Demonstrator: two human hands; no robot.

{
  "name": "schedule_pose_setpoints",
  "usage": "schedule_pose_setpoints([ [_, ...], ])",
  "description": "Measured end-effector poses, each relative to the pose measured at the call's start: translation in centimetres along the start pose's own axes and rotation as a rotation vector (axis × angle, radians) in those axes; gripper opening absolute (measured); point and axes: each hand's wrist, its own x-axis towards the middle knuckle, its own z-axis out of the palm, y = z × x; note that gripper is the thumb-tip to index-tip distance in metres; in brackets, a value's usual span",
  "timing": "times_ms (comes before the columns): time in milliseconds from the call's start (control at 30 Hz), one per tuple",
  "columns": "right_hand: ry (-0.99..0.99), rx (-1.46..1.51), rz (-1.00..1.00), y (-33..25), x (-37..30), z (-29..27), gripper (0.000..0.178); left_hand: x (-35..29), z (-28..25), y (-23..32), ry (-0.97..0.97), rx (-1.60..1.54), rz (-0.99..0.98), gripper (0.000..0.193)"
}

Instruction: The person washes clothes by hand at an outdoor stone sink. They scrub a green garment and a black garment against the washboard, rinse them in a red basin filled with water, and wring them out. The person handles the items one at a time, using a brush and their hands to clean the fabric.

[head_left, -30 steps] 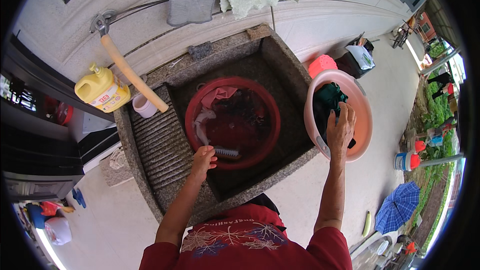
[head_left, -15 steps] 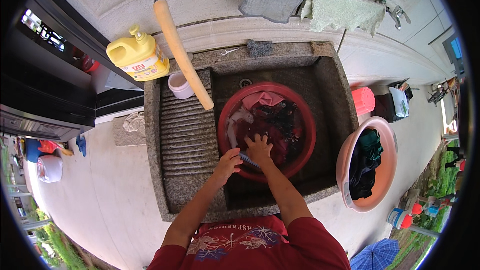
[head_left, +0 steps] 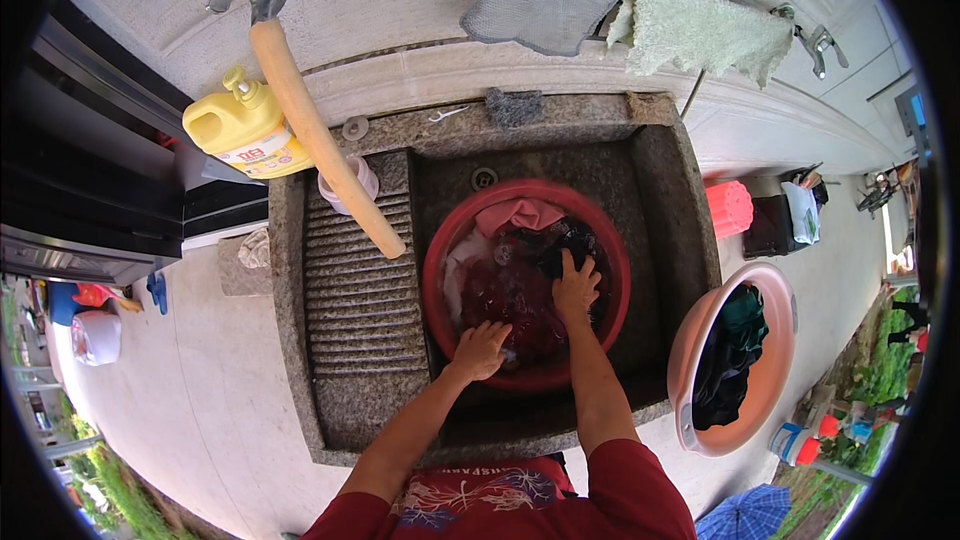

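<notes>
A red basin (head_left: pixel 622 318) stands in the stone sink, holding wet clothes in water. In it are a dark red garment (head_left: pixel 525 312), a pink cloth (head_left: pixel 520 214), a whitish cloth (head_left: pixel 458 270) and a black garment (head_left: pixel 580 243). My right hand (head_left: pixel 576 287) lies with its fingers spread at the near edge of the black garment. Over the near left part of the basin, my left hand (head_left: pixel 481 350) stretches its fingers toward the dark red garment. Neither hand visibly grips anything.
A ribbed washboard (head_left: pixel 360 305) forms the left of the stone sink (head_left: pixel 690 230). A faucet with a tan hose (head_left: pixel 320 135) hangs over a pale cup (head_left: pixel 362 180); beside it is a yellow jug (head_left: pixel 245 125). A pink tub (head_left: pixel 770 380) with dark clothes stands at right.
My right hand has moved right and away from me to the black garment. My left hand has shifted right and slightly nearer. A blue ribbed thing beside my hands no longer shows.
</notes>
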Motion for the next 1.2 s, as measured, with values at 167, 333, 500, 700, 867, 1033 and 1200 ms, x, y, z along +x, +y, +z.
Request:
schedule_pose_setpoints([
  [167,-0.058,0.694,-0.018,4.3,3.1,1.0,0.040,0.3,-0.4,-0.9,0.059,-0.351,0.003,0.050],
  [333,-0.238,1.185,-0.215,0.6,-2.0,-9.1,0.018,0.0,-4.8,1.2,0.232,-1.266,-0.335,0.054],
  [500,-0.149,1.184,-0.716,-3.6,-11.0,-14.9,0.028,0.6,-5.8,2.1,0.179,-1.840,-0.161,0.062],
  [700,0.357,0.834,-0.771,-8.6,-17.2,-12.3,0.025,-1.9,-3.6,-0.1,0.206,-2.009,0.180,0.049],
  [867,0.607,0.702,-0.759,-10.7,-13.0,-9.8,0.029,-0.9,-5.7,0.7,0.357,-2.133,0.072,0.040],
  [1033,0.150,0.769,-0.235,-7.1,-4.4,-8.1,0.032,-0.7,-6.4,4.9,0.355,-2.047,-0.066,0.039],
  [1200,0.233,0.881,-0.474,-6.8,-9.6,-8.0,0.029,-1.1,-4.7,2.1,0.412,-2.117,-0.096,0.034],
])
